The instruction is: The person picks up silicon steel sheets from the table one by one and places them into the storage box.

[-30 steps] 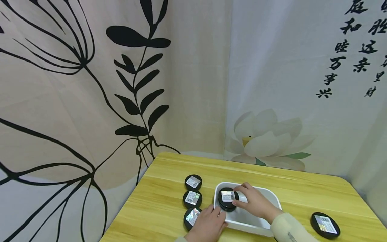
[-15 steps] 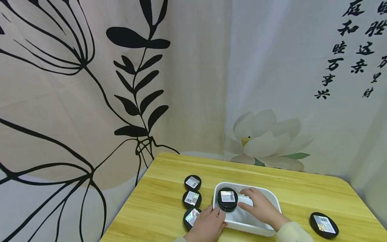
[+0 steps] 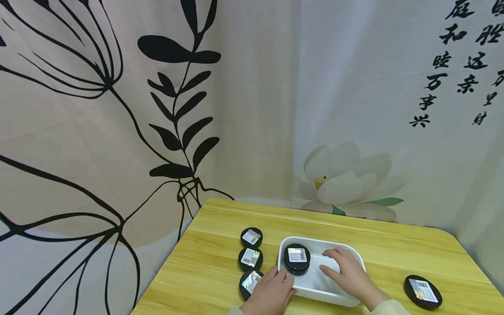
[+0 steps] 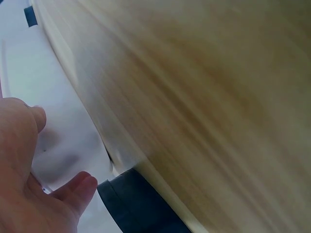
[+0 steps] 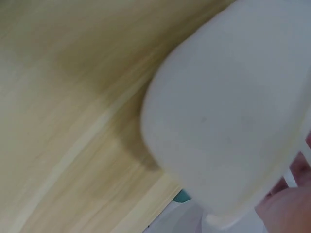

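A white rectangular plastic bin point(image 3: 320, 297) stands on the table. In its left end sits a stack of black round tins point(image 3: 297, 259), the top one bearing a barcode label. My left hand point(image 3: 271, 289) grips the bin's near left corner, fingers over the rim and thumb against the front wall; the left wrist view shows this hand point(image 4: 29, 170) against the white wall. Over the bin's right half my right hand point(image 3: 348, 272) is held with thumb and fingers spread, nothing between them, apart from the stack. Only part of it shows in the right wrist view.
Left of the bin, a column of three black round tins point(image 3: 250, 259) lies on the wooden table point(image 3: 212, 267); my left hand partly covers the nearest. Another black tin point(image 3: 423, 292) lies to the right. A printed curtain point(image 3: 260, 109) hangs behind the table.
My right hand has let go of the top black tin in the bin and drawn back to the right, its fingers parting. My left hand has stayed on the bin's corner.
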{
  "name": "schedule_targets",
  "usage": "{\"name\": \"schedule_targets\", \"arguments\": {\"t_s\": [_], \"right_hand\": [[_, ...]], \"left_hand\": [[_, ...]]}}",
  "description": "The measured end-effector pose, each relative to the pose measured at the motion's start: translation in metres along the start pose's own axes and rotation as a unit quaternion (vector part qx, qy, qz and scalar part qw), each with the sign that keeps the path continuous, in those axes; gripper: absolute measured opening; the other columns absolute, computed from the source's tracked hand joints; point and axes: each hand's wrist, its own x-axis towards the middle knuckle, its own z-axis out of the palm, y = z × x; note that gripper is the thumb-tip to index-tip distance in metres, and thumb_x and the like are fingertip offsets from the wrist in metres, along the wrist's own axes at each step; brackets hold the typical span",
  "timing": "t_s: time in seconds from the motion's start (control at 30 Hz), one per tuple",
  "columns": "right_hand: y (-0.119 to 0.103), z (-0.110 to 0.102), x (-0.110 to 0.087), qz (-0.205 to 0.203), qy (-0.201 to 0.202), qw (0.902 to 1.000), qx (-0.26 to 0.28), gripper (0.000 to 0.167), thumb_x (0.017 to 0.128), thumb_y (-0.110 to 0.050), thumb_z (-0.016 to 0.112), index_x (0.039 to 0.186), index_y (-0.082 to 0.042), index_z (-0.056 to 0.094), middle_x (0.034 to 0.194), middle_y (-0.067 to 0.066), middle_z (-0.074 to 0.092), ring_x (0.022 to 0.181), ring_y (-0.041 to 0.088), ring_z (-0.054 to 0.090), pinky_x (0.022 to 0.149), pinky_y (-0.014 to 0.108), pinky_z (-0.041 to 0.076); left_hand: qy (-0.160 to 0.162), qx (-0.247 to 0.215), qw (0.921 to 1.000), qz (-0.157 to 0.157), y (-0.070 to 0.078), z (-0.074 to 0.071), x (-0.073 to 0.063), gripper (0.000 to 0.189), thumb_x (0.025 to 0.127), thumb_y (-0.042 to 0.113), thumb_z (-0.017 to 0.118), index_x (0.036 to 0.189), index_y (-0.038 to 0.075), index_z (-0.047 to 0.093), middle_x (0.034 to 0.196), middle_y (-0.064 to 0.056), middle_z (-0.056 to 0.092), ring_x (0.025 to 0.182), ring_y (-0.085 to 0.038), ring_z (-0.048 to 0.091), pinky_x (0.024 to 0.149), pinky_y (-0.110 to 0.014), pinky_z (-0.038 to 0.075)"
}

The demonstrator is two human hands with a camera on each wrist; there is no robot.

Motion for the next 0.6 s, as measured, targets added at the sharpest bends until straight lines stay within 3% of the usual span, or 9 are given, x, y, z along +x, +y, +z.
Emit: {"name": "schedule_targets", "arguments": {"t_s": [0.43,0.6], "right_hand": [[0.013,0.002,-0.020,-0.023,0.091,0.9955,-0.007,0.021,0.086,-0.024,0.080,0.102,-0.014,0.072,0.101,-0.006,0.066,0.103,0.023,0.060,0.089,0.049,0.048],[0.019,0.004,-0.025,0.019,0.080,0.9966,0.010,0.016,0.089,-0.022,0.077,0.100,-0.013,0.072,0.101,-0.001,0.066,0.104,0.027,0.058,0.090,0.053,0.046]], "left_hand": [[0.003,-0.007,1.0000,-0.004,0.001,-0.003,0.000,0.025,0.103,0.044,0.053,0.098,0.020,0.056,0.092,0.005,0.053,0.082,-0.013,0.046,0.068,-0.023,0.040],[-0.003,-0.004,1.0000,-0.004,0.001,-0.005,0.000,0.026,0.103,0.045,0.052,0.098,0.020,0.056,0.092,0.005,0.053,0.083,-0.014,0.047,0.069,-0.023,0.041]]}}
